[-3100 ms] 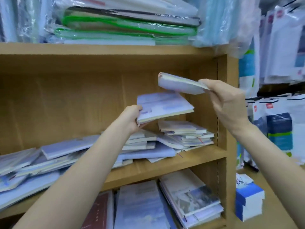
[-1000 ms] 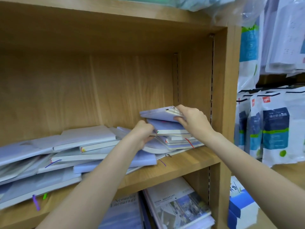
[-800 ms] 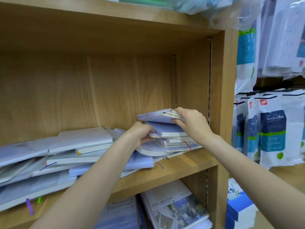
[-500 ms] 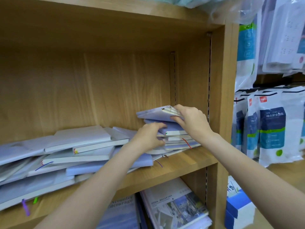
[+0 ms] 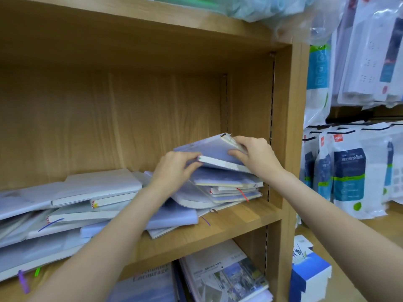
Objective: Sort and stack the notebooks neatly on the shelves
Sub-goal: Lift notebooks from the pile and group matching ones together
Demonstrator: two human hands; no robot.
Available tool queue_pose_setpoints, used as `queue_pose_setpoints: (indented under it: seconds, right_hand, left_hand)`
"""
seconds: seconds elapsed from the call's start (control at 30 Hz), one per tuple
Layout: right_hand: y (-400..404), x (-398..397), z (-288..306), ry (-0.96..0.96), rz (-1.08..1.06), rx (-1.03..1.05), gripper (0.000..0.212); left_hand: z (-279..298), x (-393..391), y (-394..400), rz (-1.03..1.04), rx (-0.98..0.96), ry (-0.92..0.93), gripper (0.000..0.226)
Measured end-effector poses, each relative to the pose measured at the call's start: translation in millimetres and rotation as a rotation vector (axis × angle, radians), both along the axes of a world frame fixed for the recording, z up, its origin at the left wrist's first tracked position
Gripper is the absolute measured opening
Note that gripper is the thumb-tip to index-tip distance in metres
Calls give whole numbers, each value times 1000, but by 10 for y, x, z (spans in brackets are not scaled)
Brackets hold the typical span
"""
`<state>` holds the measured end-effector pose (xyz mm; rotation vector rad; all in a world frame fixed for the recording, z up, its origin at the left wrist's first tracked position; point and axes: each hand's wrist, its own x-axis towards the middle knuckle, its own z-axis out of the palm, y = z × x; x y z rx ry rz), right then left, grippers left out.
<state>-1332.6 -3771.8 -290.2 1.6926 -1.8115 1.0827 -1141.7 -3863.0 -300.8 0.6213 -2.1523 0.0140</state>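
Note:
A pale lilac notebook (image 5: pixel 212 150) is tilted above a small stack of notebooks (image 5: pixel 229 188) at the right end of the wooden shelf (image 5: pixel 235 221). My right hand (image 5: pixel 254 154) grips its right end, thumb on the cover. My left hand (image 5: pixel 174 171) pinches its near left corner. A loose, untidy spread of similar lilac and white notebooks (image 5: pixel 72 205) covers the shelf to the left, several with coloured ribbon markers.
The shelf's right side panel (image 5: pixel 290 131) stands close to my right hand. Larger books (image 5: pixel 222 277) lie on the lower shelf. Packaged goods (image 5: pixel 349 171) hang to the right, and a blue-and-white box (image 5: pixel 309 271) sits on the floor.
My left hand let go of the lower notebook, which now lies on the stack, and rose to take the left corner of the top notebook that my right hand still holds.

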Motion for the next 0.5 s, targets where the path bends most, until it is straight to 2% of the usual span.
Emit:
queue_pose_setpoints:
  seconds: [0.13, 0.2, 0.27, 0.37, 0.4, 0.5]
  right_hand:
    - [102, -26, 78, 124, -46, -62, 18]
    - [111, -3, 5, 217, -87, -52, 17]
    - [73, 68, -155, 351, -193, 1, 24]
    - [32, 203, -358, 530, -291, 76, 32]
    - [36, 229, -362, 498, -270, 136, 32]
    - [105, 189, -273, 242, -43, 441, 46]
  left_hand:
    - [276, 491, -133, -72, 41, 181, 27]
    - [458, 772, -121, -37, 10, 259, 30]
    - [633, 1074, -106, 0, 7, 328, 20]
    - [801, 1458, -27, 141, -51, 353, 17]
    - [801, 1550, 26, 210, -91, 334, 19]
    - [569, 1750, 94, 345, -176, 206, 25]
